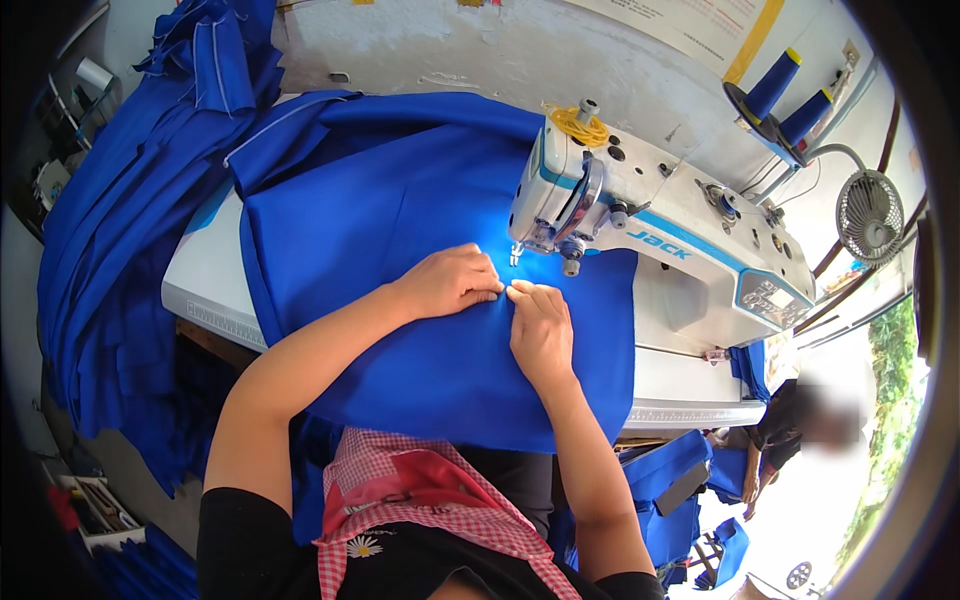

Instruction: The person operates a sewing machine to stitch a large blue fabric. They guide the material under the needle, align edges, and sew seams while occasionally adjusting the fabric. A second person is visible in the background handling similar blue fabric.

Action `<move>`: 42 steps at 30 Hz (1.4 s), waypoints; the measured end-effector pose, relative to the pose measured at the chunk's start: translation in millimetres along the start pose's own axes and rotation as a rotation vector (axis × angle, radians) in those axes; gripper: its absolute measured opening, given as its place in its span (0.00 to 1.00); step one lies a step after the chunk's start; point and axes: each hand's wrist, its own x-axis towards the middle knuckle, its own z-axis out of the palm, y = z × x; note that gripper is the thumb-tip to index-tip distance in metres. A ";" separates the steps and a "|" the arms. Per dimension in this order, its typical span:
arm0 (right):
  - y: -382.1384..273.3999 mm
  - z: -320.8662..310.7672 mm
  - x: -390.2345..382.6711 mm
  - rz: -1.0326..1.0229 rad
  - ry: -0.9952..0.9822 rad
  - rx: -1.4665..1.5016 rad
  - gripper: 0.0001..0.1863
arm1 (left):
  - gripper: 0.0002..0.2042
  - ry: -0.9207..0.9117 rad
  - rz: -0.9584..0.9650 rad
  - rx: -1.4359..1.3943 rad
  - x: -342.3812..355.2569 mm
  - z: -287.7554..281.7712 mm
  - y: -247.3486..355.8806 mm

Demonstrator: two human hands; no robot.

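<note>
We see the wide blue cloth [400,200] spread across the middle of the frame, over the white sewing table [205,285], its lower part hanging past the table's front edge. Just below the centre of the frame, the left hand [455,282] has its fingers curled and drawn together, the tips clamped on the blue cloth. Just beside it, to the right, the right hand [540,325] pinches the same cloth between thumb and fingers. The two sets of fingertips are near each other, and right above them we find the presser foot [515,255], lit by a bright glow.

From there the white and blue sewing machine [650,215] stretches toward the right of the frame, with a loop of yellow cord [580,126] on its top. Up at the right we see two blue thread cones [772,85], and below them a small grey fan [870,217]. A tall heap of blue fabric [120,250] fills the left side. At the bottom we make out a red checked apron [370,470]; at the lower right, another person [780,425] in dark clothing.
</note>
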 end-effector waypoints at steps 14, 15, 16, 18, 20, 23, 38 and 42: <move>16.5 21.0 31.1 0.033 -0.036 -0.064 0.04 | 0.05 0.019 -0.195 0.002 17.7 6.0 -20.7; 19.6 27.8 35.5 0.057 -0.057 -0.084 0.04 | 0.05 -0.006 -0.227 -0.005 19.8 3.9 -21.4; 22.9 33.1 37.3 0.081 -0.078 -0.104 0.04 | 0.05 0.000 -0.232 -0.047 20.4 4.3 -23.8; 24.3 36.5 38.2 0.069 -0.024 -0.117 0.05 | 0.05 0.012 -0.249 -0.127 18.5 6.4 -30.3; 20.6 35.1 39.7 0.081 -0.027 -0.098 0.05 | 0.05 0.008 -0.247 -0.167 16.8 5.7 -37.0; 21.5 33.2 39.5 0.089 -0.046 -0.100 0.05 | 0.06 -0.032 -0.333 -0.242 19.4 4.6 -31.1; 26.3 38.6 36.6 0.012 0.084 -0.154 0.07 | 0.05 0.099 -0.162 0.094 22.8 15.2 -23.5; -9.2 20.9 17.2 -0.039 0.005 -0.121 0.04 | 0.06 0.020 0.030 0.095 7.9 3.7 -28.7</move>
